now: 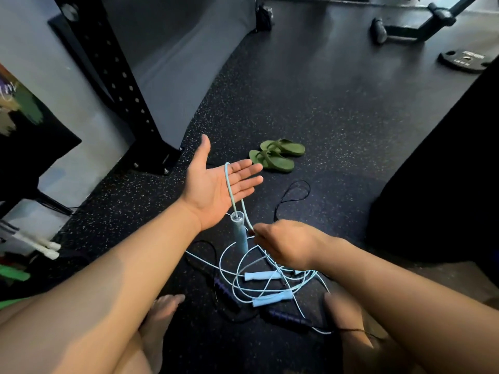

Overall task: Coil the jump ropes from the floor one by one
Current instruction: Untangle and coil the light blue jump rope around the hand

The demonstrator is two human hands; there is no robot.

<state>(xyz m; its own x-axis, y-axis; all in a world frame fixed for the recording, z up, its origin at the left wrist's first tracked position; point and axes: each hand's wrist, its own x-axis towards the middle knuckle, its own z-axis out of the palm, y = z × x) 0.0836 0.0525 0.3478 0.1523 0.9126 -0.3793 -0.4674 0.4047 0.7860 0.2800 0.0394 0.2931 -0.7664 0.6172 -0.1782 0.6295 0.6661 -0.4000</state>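
Left hand (216, 184): open, palm up, fingers straight and pointing away from me to the right. The pale blue rope (229, 184) is draped over these fingers in one loop. It is not gripped.

Handle (240, 234): hangs from that loop just below the heel of the left hand. Its long axis is upright, cord end on top. It sits between my two hands, clear of the palm.

Right hand (286, 244): back to the camera, fingers curled. The fingertips appear to pinch the rope's second strand just beside the handle top. This hand is lower than the left and closer to me.

Remaining rope: runs down from the right hand into the heap (259, 282) on the floor (337, 117), directly below and nearer me than both hands. Two more pale handles (260, 275) and two dark handles (225, 288) lie in that heap. A black cord (294, 190) loops out beyond the right hand. I cannot tell which pale handle ends the rope in hand.

Judgement: coiling has barely begun, with one turn on the left hand. The slack lies under the right hand, so that hand should feed and the left should receive. Crossing strands in the heap may snag.
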